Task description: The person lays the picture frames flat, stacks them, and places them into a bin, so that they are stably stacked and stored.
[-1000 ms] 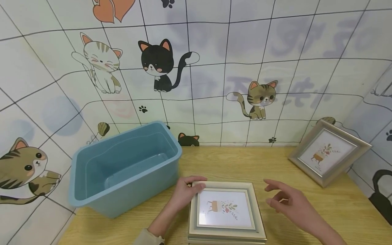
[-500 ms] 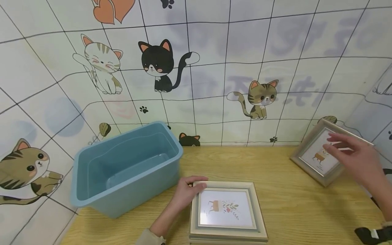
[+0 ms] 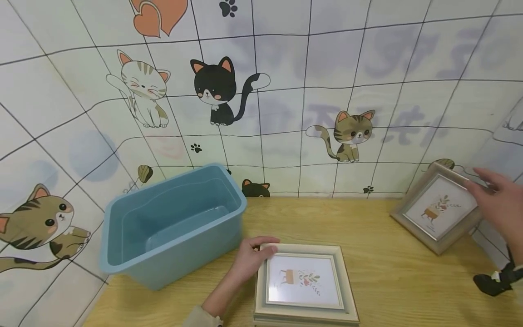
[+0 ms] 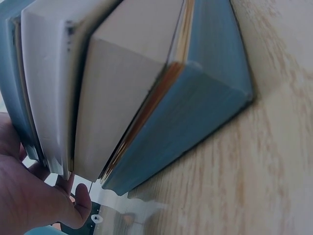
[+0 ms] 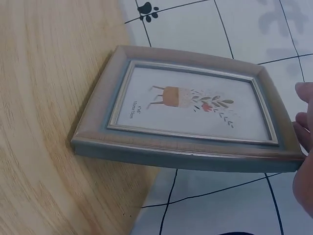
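Left hand [image 3: 250, 261] grips the frame stack [image 3: 304, 280] just right of the blue bin [image 3: 192, 256]; right hand [image 3: 501, 202] pinches the silver frame's [image 3: 438, 210] corner, farther right! Looks like pick-up; lifting calls for a secure hold.

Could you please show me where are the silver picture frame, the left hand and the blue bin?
silver picture frame [image 3: 440, 210]: head view, on the printed picture in its middle
left hand [image 3: 249, 260]: head view, on the back of the hand
blue bin [image 3: 192, 253]: head view, on its front outer wall

Blue bin [image 3: 180, 250], wood-grain table [image 3: 318, 222], cat-print wall [image 3: 282, 179], perhaps faint lettering [image 3: 408, 116]
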The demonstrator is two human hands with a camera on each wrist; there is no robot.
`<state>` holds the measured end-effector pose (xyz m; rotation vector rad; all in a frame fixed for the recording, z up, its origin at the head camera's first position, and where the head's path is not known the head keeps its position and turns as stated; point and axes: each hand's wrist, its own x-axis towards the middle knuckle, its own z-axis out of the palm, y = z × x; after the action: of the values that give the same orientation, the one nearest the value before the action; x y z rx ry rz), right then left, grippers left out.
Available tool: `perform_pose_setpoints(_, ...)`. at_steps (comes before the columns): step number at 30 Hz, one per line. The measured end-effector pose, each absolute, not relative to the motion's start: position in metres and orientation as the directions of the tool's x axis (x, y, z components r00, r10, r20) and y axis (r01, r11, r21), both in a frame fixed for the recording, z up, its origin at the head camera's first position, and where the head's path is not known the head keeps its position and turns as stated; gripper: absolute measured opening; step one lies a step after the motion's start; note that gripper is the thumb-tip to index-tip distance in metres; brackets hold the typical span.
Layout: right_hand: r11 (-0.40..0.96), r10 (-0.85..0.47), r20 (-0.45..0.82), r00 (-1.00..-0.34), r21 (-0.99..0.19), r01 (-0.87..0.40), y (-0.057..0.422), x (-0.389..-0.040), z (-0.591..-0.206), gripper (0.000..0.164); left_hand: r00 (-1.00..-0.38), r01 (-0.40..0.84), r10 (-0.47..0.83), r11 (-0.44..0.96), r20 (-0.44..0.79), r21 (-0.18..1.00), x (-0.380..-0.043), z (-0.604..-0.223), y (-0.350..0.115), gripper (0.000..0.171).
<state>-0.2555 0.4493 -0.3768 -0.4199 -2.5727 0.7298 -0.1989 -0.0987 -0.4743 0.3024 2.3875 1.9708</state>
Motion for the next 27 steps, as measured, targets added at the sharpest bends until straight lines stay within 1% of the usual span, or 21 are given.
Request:
perform_pose_setpoints(4, 0.811, 0.416, 0.285, -0.864, -0.547, 0.21, 0.453, -0.26, -0.377, 0.06, -0.982, 0.123, 0.165, 0.181, 0.093, 0.976, -0.198, -0.476, -0.1, 0.02)
perform_pose_setpoints(11, 0.817, 0.362, 0.245, -0.9, -0.548, 0.18, 0.464, -0.268, -0.371, 0.06, -0.983, 0.117, 0.164, 0.202, 0.084, 0.972, -0.2, -0.477, -0.099, 0.019)
perform_pose_setpoints(17, 0.801, 0.369, 0.174, -0.913, -0.558, 0.217, 0.468, -0.271, -0.366, 0.06, -0.984, 0.113, 0.16, 0.2, 0.082, 0.973, -0.2, -0.477, -0.099, 0.019)
perform_pose_setpoints(22, 0.868, 0.327, 0.167, -0.93, -0.442, 0.226, 0.465, -0.273, -0.367, 0.057, -0.984, 0.114, 0.158, 0.193, 0.084, 0.975, -0.2, -0.477, -0.098, 0.02)
perform_pose_setpoints(24, 0.896, 0.299, 0.183, -0.937, -0.392, 0.209, 0.465, -0.274, -0.369, 0.053, -0.984, 0.117, 0.158, 0.188, 0.087, 0.975, -0.2, -0.477, -0.098, 0.02)
perform_pose_setpoints(27, 0.916, 0.26, 0.214, -0.941, -0.363, 0.171, 0.463, -0.273, -0.372, 0.049, -0.983, 0.121, 0.156, 0.189, 0.092, 0.974, -0.199, -0.477, -0.099, 0.02)
